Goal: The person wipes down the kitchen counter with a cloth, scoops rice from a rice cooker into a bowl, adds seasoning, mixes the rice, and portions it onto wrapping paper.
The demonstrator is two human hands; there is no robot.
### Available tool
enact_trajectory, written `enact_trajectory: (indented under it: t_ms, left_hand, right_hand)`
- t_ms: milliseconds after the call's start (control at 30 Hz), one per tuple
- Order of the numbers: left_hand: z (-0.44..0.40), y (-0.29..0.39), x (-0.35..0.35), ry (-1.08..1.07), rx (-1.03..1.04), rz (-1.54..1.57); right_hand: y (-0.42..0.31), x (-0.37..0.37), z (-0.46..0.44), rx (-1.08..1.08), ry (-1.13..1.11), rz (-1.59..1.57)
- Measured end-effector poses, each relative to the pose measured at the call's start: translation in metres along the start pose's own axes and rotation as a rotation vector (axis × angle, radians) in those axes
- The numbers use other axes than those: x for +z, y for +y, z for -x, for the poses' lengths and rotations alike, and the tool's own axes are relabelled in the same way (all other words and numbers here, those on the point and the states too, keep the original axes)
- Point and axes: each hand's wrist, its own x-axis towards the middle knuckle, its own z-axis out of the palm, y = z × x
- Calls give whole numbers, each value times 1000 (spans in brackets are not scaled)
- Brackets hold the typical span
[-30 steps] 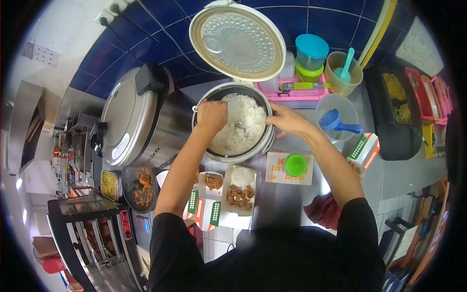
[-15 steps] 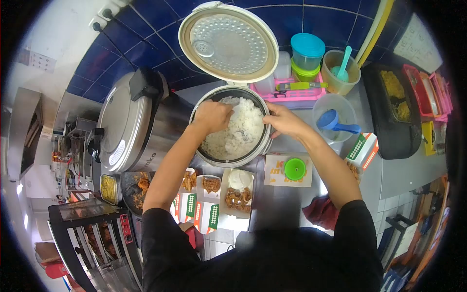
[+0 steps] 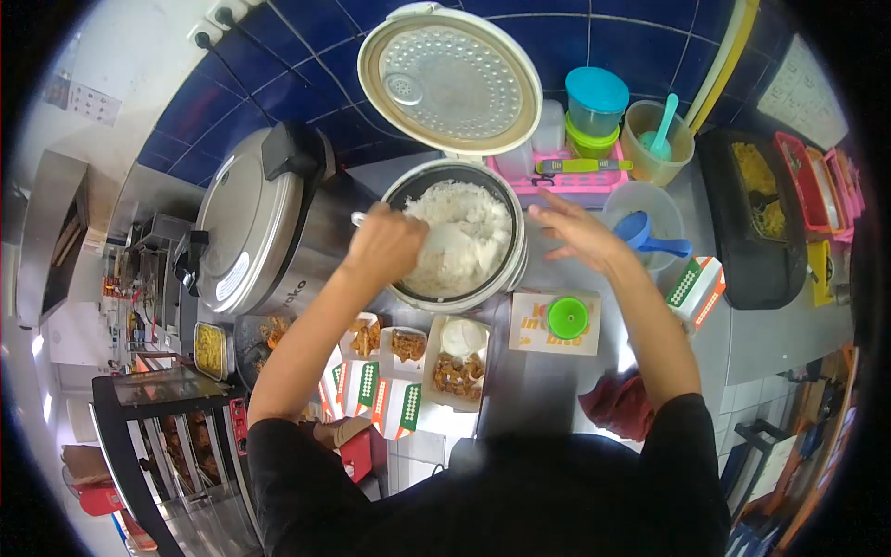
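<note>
left hand [image 3: 383, 245] is curled in a fist round a pale utensil [image 3: 358, 219], rounded end poking out, over clumpy, fluffy white rice [image 3: 469, 212] in a round dark-lined cooker [image 3: 510, 277]. right hand [image 3: 579, 230] is loosely open, fingers spread, gripping nothing, just beside the rim. the dimpled oval lid [image 3: 455, 79] tilts back; smooth green cup [image 3: 567, 317] sits on printed cardboard [image 3: 527, 336].

Bright overall; glare sat on the steel cooker lid [image 3: 249, 218] and bench [image 3: 538, 376], with dark shadow at the bench's near edge. Fisheye bent outer lines, corners were black, far-left background looked soft.
</note>
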Motion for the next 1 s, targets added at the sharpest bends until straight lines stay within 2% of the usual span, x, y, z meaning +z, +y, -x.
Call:
enact_trajectory:
  t_ms: [33,100,133,200,233,267,300,367,433,600,667,733,833,933,1000]
  left_hand:
    - [1,-4,6,-10,-3,8]
    - [-6,-16,18,-152,-191,-121]
    - [-9,-17,22,-152,-200,-120]
    - [-21,-15,32,-266,-280,70]
    - [-24,-15,38,-263,-295,146]
    - [-24,-12,45,-267,-298,151]
    - [-25,-10,47,-273,-308,231]
    - [-33,-3,52,-283,-301,307]
    - [-41,15,59,-240,-253,469]
    - [-51,23,57,-228,-210,582]
    - [-44,22,55,-147,-243,710]
    - [-45,25,56,-159,-241,734]
    - [-37,22,55,-177,-250,779]
    - [-29,11,52,-179,-226,851]
    - [-26,1,50,-166,-230,895]
  right_hand:
    - [-1,2,4,11,-6,-2]
    - [-9,3,8,223,-110,-11]
    - [-7,7,9,222,-114,-4]
    - [1,15,12,63,-382,71]
    - [0,19,12,5,-403,135]
    - [7,18,8,11,-406,136]
    - [18,17,-1,-182,-395,260]
    - [34,15,-13,-376,-368,370]
    - [38,17,-17,-408,-260,514]
    - [39,19,-11,-451,-147,566]
    - [32,22,-4,-311,-141,570]
    - [35,19,-9,-222,-147,600]
    - [40,15,-17,-443,-144,598]
    - [38,11,-1,-511,-157,638]
    - [45,2,6,-330,-197,274]
